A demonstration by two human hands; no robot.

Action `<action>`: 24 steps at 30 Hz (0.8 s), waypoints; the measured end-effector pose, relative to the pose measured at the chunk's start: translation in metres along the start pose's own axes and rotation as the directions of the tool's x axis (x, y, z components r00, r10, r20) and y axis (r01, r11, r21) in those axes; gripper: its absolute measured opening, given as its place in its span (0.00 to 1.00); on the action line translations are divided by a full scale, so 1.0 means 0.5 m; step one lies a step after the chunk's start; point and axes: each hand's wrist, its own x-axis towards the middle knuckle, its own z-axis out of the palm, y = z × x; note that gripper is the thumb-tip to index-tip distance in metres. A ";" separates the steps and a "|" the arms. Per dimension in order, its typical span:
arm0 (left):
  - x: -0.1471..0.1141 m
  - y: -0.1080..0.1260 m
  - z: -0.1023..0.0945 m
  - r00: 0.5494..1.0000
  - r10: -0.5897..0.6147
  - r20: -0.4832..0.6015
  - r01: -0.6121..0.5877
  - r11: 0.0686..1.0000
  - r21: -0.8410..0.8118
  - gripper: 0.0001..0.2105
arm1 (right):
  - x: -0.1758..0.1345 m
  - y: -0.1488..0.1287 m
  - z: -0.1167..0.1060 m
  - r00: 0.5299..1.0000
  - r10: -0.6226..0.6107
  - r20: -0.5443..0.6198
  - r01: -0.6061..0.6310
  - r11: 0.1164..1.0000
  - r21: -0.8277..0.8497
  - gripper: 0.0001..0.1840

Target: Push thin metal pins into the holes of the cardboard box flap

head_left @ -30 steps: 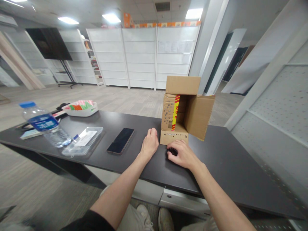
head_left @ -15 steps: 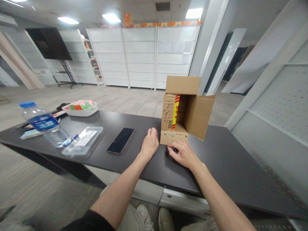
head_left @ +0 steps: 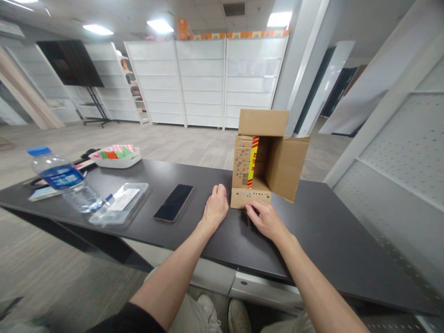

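Note:
An open cardboard box [head_left: 297, 171] stands on the dark table, its opening facing me. Silver studs and dark holes run in a row along its lower front flap [head_left: 239, 198]; more round studs dot the left flap, beside a yellow and red strip. My right hand [head_left: 265, 219] is at the lower flap, thumb and fingers pinched together. A thin metal piece [head_left: 249, 221] shows just below those fingertips, its exact kind unclear. My left hand [head_left: 217, 203] rests closed on the table just left of the box; whatever is inside it is hidden.
To the left lie a black phone [head_left: 174, 203] and a clear plastic case [head_left: 133, 203] with a white label. A water bottle [head_left: 64, 178] with a blue cap stands beyond them, near a white tray [head_left: 121, 162] of colourful packets. A perforated panel [head_left: 402, 148] rises at the right.
My right hand has shifted slightly right along the lower flap, and its fingers have drawn closer together. The thin metal piece now shows beneath them. My left hand and the box have stayed put.

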 end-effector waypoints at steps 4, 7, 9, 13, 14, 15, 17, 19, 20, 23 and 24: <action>-0.001 0.000 -0.001 1.000 0.005 -0.002 -0.005 1.000 -0.008 0.07 | 0.002 0.004 0.003 1.000 0.019 -0.018 -0.019 1.000 0.008 0.15; -0.001 0.000 -0.001 1.000 0.005 -0.002 -0.005 1.000 -0.011 0.07 | 0.002 0.004 0.004 0.999 0.032 -0.035 -0.031 0.999 0.022 0.15; -0.001 0.001 -0.001 1.000 0.008 -0.003 -0.008 1.000 -0.012 0.07 | 0.002 0.006 0.005 0.997 0.051 -0.052 -0.049 0.998 0.045 0.15; 0.000 0.002 -0.001 1.000 0.007 -0.001 -0.007 1.000 -0.001 0.07 | 0.003 0.016 0.013 0.986 0.137 -0.097 -0.125 0.985 0.122 0.16; 0.000 0.002 -0.001 1.000 0.005 -0.001 -0.005 1.000 0.004 0.06 | 0.003 0.019 0.015 0.978 0.171 -0.118 -0.153 0.977 0.147 0.16; 0.001 0.001 0.000 1.000 0.002 -0.001 -0.002 1.000 0.010 0.06 | 0.003 0.022 0.017 0.969 0.204 -0.139 -0.180 0.969 0.172 0.17; 0.001 0.000 0.002 1.000 0.000 -0.004 0.000 1.000 0.018 0.06 | 0.004 0.026 0.021 0.951 0.253 -0.176 -0.214 0.954 0.211 0.18; 0.001 -0.001 0.004 1.000 0.003 -0.009 -0.003 1.000 0.021 0.06 | 0.005 0.028 0.023 0.941 0.277 -0.196 -0.229 0.944 0.236 0.19; 0.001 -0.002 0.004 1.000 0.005 -0.011 -0.004 1.000 0.021 0.06 | 0.005 0.029 0.023 0.937 0.285 -0.202 -0.234 0.941 0.244 0.19; 0.000 -0.002 0.004 1.000 0.004 -0.010 -0.003 1.000 0.016 0.06 | 0.005 0.029 0.023 0.930 0.300 -0.210 -0.241 0.933 0.266 0.20; 0.000 -0.001 0.003 1.000 0.001 -0.008 -0.001 1.000 0.013 0.06 | 0.006 0.029 0.023 0.928 0.305 -0.214 -0.243 0.931 0.271 0.20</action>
